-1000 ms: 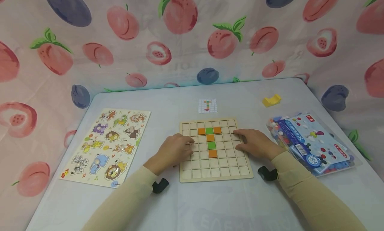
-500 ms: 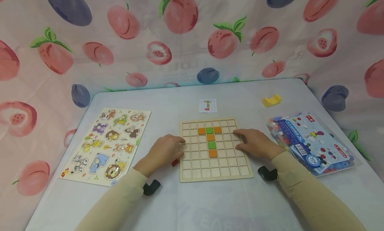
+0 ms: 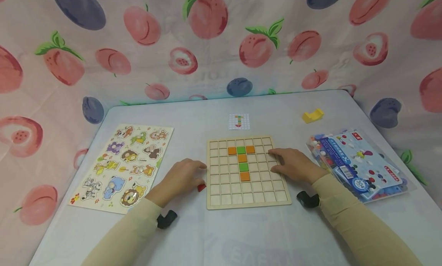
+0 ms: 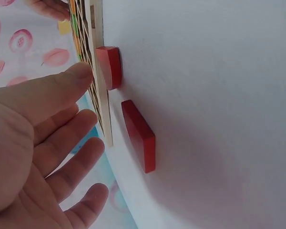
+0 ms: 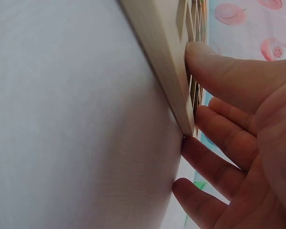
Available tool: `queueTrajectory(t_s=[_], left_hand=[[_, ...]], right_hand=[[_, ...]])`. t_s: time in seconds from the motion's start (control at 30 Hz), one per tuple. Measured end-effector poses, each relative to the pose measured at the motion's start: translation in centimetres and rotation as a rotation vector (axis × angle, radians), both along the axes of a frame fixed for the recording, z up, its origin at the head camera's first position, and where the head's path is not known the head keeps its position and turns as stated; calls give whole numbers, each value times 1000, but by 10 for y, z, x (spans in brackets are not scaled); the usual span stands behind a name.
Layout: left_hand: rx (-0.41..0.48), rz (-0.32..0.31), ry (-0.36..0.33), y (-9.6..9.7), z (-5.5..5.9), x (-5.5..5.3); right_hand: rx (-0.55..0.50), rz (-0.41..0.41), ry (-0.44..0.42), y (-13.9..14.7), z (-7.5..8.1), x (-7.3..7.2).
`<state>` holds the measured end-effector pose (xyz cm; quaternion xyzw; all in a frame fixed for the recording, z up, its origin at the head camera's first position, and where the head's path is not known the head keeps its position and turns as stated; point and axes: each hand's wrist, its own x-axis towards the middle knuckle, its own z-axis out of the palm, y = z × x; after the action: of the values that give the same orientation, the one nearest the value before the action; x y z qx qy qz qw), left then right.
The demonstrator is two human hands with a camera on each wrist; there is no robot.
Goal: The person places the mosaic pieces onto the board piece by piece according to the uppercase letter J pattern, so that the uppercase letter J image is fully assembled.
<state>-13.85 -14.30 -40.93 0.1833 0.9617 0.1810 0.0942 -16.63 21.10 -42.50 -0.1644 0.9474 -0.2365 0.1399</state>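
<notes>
A square wooden grid board (image 3: 249,207) lies mid-table, with several orange tiles (image 3: 242,158) and two green tiles (image 3: 243,167) in its cells. Just off its left edge is my left hand (image 3: 181,177), fingers loosely bent and holding nothing. Close by that hand lie two small red blocks; one red block (image 3: 201,187) shows in the head view. In the left wrist view, a curved red block (image 4: 110,67) is beside the board and an angular red block (image 4: 140,136) lies farther off. My right hand (image 3: 297,165) rests its thumb and fingertips on the board's right edge.
Behind the board lies a small pattern card (image 3: 239,122). An animal puzzle board (image 3: 124,170) is at left. On the right are a clear box with a blue printed sheet (image 3: 360,162) and a curved yellow piece (image 3: 313,115).
My left hand has drawn back leftward from over the board to the table beside it, uncovering a red block. The right hand and the tiles have stayed put.
</notes>
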Motion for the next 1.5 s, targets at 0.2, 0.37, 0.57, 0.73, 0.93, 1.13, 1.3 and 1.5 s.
queueTrajectory(t_s=[0.2, 0.37, 0.57, 0.73, 0.93, 1.13, 1.3, 1.5], left_hand=[[0, -16, -17, -5, -3, 4], [1, -11, -34, -7, -4, 7], [10, -10, -65, -9, -5, 9], [11, -19, -67, -9, -6, 11], [31, -14, -68, -10, -7, 13], [35, -32, -37, -7, -9, 12], [17, -44, -19, -5, -9, 11], [27, -37, -17, -2, -7, 10]], right_hand=[[5, -1, -3, 0, -1, 0], [8, -3, -2, 0, -2, -1], [11, 2, 13, 0, -2, 0], [0, 2, 8, 0, -1, 1], [-7, 0, 2, 0, -1, 1], [-8, 4, 12, 0, 2, 1], [-8, 10, 12, 0, 2, 1], [-9, 12, 18, 0, 2, 1]])
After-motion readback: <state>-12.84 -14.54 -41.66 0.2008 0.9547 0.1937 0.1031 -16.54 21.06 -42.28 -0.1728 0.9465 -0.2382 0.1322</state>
